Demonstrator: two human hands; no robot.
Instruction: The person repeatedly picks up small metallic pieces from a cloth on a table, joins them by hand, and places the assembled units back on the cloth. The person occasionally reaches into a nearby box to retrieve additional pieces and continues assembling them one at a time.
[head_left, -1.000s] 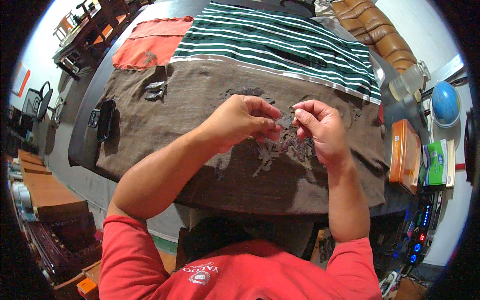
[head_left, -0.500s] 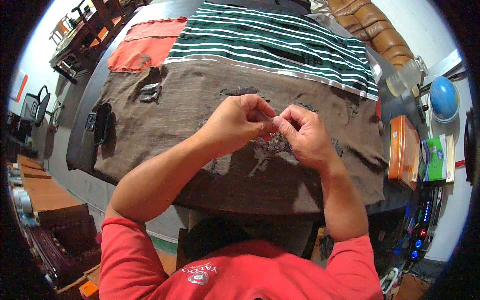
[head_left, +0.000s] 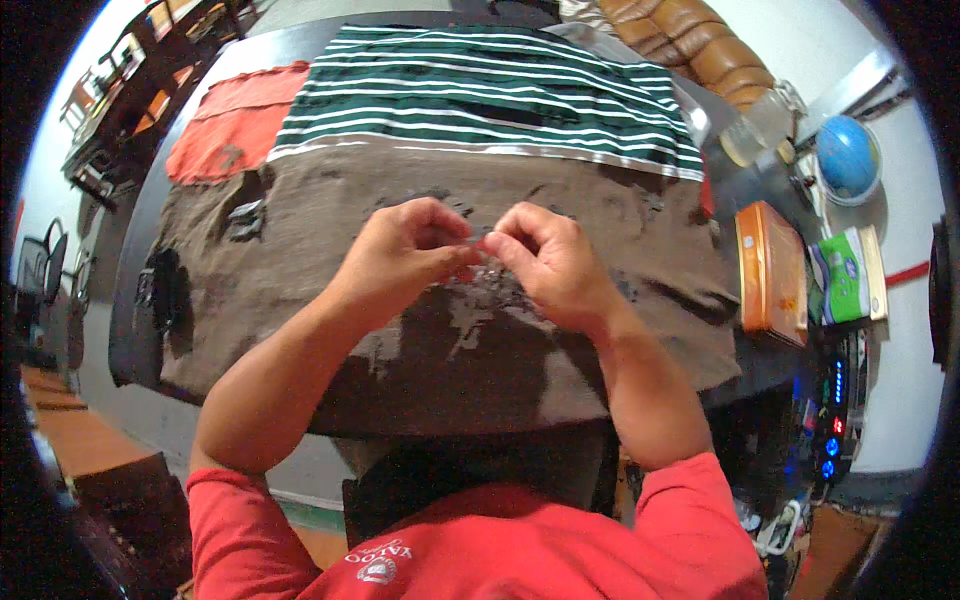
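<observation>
My left hand (head_left: 405,245) and my right hand (head_left: 550,262) hover close together over a brown cloth (head_left: 300,300), fingertips almost meeting. Thumb and forefinger of the right hand are pinched at a tiny reddish bit, too small to name. Curled fingers on the left hand also come together near it; what they hold, if anything, is hidden. Below the hands lies a loose heap of dark grey scraps (head_left: 475,312), partly covered by them. A shiny grey piece (head_left: 245,220) rests farther left on the cloth.
A green-and-white striped cloth (head_left: 480,90) and a red cloth (head_left: 235,115) lie at the far side of the dark table (head_left: 135,335). Along the right stand an orange box (head_left: 770,275), a green packet (head_left: 840,275), a blue globe (head_left: 847,158) and a clear jar (head_left: 755,130). A black object (head_left: 162,290) sits at left.
The whole view has shifted, so the table items sit farther left. My fingertips have drawn slightly apart, and a reddish bit now shows at the right fingertips.
</observation>
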